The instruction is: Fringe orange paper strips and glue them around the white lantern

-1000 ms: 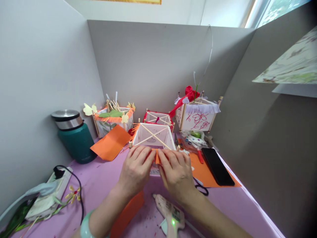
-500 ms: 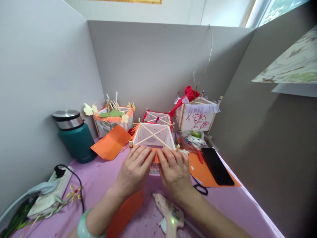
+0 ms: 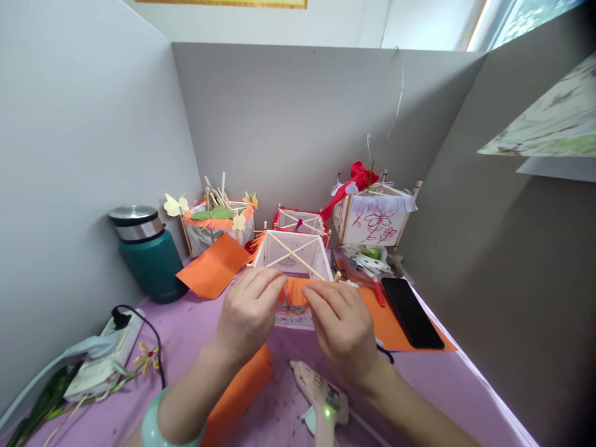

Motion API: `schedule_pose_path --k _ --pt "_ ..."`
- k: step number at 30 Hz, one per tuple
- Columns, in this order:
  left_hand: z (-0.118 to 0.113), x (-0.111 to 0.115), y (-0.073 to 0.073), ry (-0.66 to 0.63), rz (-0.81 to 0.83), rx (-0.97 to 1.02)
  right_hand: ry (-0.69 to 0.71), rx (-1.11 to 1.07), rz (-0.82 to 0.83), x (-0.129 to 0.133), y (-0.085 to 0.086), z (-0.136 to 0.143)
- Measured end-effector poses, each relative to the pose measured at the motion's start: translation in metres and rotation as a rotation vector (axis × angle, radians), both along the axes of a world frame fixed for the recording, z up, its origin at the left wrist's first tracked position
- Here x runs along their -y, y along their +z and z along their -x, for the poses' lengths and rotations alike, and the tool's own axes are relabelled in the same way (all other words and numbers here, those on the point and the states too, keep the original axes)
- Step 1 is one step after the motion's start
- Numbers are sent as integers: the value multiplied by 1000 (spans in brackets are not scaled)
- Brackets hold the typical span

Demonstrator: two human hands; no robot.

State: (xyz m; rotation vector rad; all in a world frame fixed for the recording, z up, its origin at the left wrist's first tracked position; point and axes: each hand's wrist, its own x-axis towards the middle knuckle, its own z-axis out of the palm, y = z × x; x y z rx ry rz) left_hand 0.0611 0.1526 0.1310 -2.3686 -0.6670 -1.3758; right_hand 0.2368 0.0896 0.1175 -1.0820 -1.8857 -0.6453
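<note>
A thick pale aqua bangle (image 3: 153, 425) circles the bare left forearm (image 3: 202, 379)

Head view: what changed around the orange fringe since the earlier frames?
The left hand and right hand have moved apart, leftward and rightward, baring more orange fringe on the near side of the white box; whether either let go is unclear. Glue gun and phone stayed put.
</note>
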Motion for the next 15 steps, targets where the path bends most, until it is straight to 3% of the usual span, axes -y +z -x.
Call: schedule_pose_path --k 7,15 --pt "-6 -13 -8 63 -52 -146 -175 82 28 -18 -10 3" --pt "-1 -26 -22 -12 -108 -98 -155 33 -73 -27 -22 0"
